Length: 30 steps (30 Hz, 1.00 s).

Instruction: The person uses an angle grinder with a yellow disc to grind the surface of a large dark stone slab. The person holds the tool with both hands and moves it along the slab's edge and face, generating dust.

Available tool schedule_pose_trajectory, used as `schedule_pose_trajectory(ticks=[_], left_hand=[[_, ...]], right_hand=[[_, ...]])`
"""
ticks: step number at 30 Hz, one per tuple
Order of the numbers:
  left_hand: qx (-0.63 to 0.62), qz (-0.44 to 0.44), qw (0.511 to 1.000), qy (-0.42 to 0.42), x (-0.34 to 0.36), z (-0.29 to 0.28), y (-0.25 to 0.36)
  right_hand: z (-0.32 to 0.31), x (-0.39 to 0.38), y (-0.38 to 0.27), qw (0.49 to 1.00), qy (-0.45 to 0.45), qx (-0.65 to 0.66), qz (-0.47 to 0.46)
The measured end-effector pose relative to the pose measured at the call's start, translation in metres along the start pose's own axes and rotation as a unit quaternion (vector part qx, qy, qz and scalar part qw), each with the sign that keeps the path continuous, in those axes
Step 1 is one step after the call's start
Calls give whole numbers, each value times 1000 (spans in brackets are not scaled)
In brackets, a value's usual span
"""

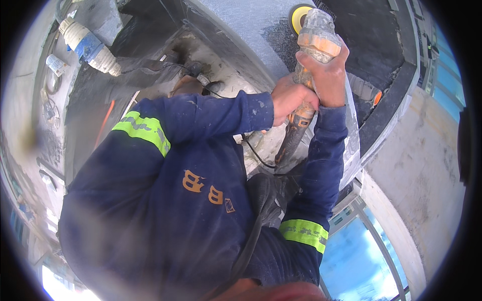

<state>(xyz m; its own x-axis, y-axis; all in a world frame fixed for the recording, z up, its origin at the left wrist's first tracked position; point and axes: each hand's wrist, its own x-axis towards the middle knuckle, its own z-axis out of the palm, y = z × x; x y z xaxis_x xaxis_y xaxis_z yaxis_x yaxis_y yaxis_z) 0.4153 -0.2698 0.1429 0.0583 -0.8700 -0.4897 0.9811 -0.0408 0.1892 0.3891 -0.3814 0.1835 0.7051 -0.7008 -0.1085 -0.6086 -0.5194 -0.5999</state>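
Note:
Both my hands are wrapped round a dusty orange and grey angle grinder [304, 116]. My left hand [292, 101] closes on the middle of its body, and my right hand [327, 70] grips higher up, just below the head. At the far end, a yellow-rimmed disc [294, 21] lies against or very close to a grey speckled slab [236, 31]; whether they touch, I cannot tell. Dust coats the tool's head. From the lower end of the grinder a black cord [255, 154] curves away to the left.
Right of the tool is a dark, edged panel [371, 35], with a grey orange-tipped cylinder [365, 90] beneath my right wrist. A white and blue industrial plug connector [89, 45] lies far left, near a small white container [56, 65]. An orange cord [105, 123] runs below it.

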Motion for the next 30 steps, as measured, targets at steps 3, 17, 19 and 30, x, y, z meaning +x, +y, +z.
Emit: schedule_pose_trajectory(ticks=[3, 17, 19, 30], left_hand=[[12, -29, 999, -15, 23, 10, 2], [22, 12, 1000, 14, -20, -7, 3], [10, 5, 1000, 20, -22, -7, 3], [19, -68, 997, -31, 33, 14, 6]], right_hand=[[-14, 14, 20, 999, 27, -7, 25], [13, -12, -20, 999, -21, 21, -29], [13, -12, -20, 1000, -19, 8, -14], [-21, 16, 31, 987, 2, -160, -21]])
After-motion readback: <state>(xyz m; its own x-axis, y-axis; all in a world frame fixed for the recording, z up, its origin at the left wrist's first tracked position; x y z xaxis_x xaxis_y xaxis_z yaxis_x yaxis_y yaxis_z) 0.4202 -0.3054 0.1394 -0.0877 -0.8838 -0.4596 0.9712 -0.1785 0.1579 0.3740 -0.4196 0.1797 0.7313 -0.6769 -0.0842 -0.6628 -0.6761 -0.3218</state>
